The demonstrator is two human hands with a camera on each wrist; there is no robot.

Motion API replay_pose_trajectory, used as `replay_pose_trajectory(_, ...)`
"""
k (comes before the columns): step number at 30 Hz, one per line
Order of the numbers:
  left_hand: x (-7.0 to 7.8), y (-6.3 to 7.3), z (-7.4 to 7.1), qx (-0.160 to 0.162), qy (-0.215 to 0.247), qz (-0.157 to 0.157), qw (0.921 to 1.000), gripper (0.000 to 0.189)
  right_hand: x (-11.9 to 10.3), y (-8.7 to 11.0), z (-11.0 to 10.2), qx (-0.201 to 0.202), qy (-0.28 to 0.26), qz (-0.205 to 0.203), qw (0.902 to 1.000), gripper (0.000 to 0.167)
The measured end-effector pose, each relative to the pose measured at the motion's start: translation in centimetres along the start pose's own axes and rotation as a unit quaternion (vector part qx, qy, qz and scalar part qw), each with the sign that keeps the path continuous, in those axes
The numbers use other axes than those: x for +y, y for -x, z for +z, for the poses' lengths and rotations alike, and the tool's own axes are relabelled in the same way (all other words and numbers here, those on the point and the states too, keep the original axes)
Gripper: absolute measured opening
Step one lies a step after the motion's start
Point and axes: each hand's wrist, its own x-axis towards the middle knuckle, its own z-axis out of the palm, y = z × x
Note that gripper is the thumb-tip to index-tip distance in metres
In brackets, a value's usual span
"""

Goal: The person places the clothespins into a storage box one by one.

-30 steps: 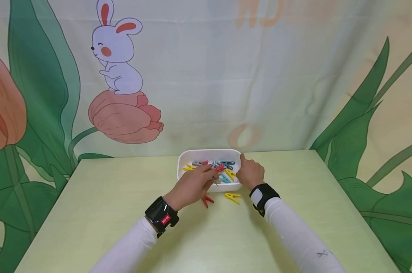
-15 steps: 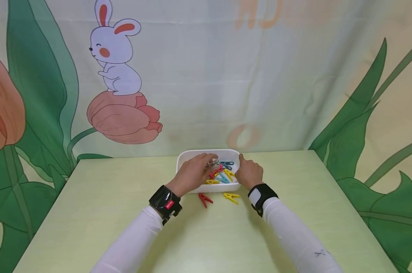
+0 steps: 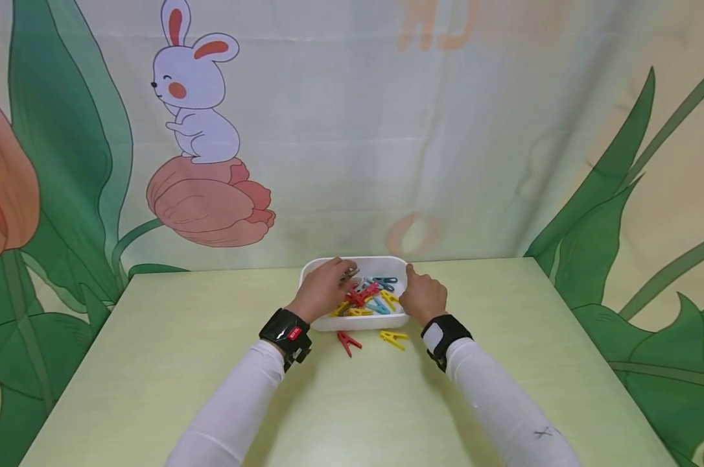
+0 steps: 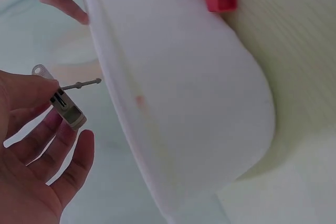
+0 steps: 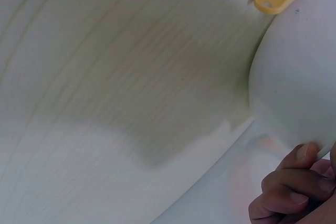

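Note:
A white plastic box (image 3: 381, 322) holds several clothespins in red, yellow and blue tones, among them a red clothespin (image 3: 362, 295). Over the box's left end, my left hand (image 3: 319, 290) pinches a grey clothespin (image 4: 68, 111) between thumb and fingers; a thin rod sticks out beside this pin in the left wrist view. My right hand (image 3: 424, 297) grips the box's right rim, with fingers (image 5: 302, 174) curled at the edge. The left hand hides the box's left part in the head view.
In front of the box, a loose red clothespin (image 3: 349, 342) and a yellow clothespin (image 3: 393, 338) lie on the pale table (image 3: 352, 415). Close behind the box hangs a printed curtain (image 3: 340, 162) at the table's back edge.
My left hand has lifted from the clothespins mid-box and shifted left and back, bringing the grey clothespin along. The right hand keeps its grip on the rim.

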Motion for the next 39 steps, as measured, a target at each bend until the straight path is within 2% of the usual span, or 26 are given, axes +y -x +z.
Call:
replay_pose_trajectory(3, -0.6, 0.0, 0.2, -0.018, 0.000, -0.001, 0.9998, 0.053, 0.0, -0.1, 0.1, 0.000, -0.001, -0.001, 1.0000, 0.073)
replay_pose_trajectory(7, -1.2, 0.0, 0.5, -0.055, -0.017, 0.000, 0.9984, 0.081, 0.1, -0.1, 0.2, -0.002, -0.005, -0.003, 1.0000, 0.073)
replay_pose_trajectory(10, -1.4, -0.1, 0.8, -0.063, -0.035, 0.001, 0.9974, 0.089, 0.1, -0.2, 0.2, 0.001, -0.007, -0.004, 1.0000, 0.073)
replay_pose_trajectory(16, -1.1, 0.6, 0.6, -0.046, -0.060, 0.018, 0.9970, 0.090, 0.3, -0.2, 0.0, -0.004, -0.006, -0.007, 0.9999, 0.075)
replay_pose_trajectory(22, 0.2, 2.8, 0.3, -0.013, -0.079, 0.094, 0.9923, 0.092, 0.5, 0.1, 0.1, -0.004, -0.014, -0.009, 0.9999, 0.073)
replay_pose_trajectory(25, 1.0, 4.5, 0.5, -0.008, -0.096, 0.135, 0.9862, 0.089, 0.5, 0.3, 0.2, -0.008, -0.017, -0.008, 0.9998, 0.072)
replay_pose_trajectory(27, 1.5, 5.8, 0.7, -0.008, -0.112, 0.161, 0.9806, 0.078, 0.4, 0.5, 0.2, -0.012, -0.017, -0.009, 0.9998, 0.071)
replay_pose_trajectory(32, 3.0, 8.2, 0.7, -0.047, -0.143, 0.214, 0.9651, 0.046, 0.1, 0.4, -0.3, 0.001, -0.008, -0.011, 0.9999, 0.070)
replay_pose_trajectory(36, 3.1, 9.0, 1.3, -0.099, -0.164, 0.218, 0.9570, 0.043, 0.0, 0.1, -0.4, 0.001, -0.001, -0.009, 1.0000, 0.071)
replay_pose_trajectory(39, 2.5, 9.3, 2.0, -0.113, -0.179, 0.210, 0.9546, 0.046, 0.0, -0.2, -0.2, -0.006, -0.001, -0.008, 1.0000, 0.072)
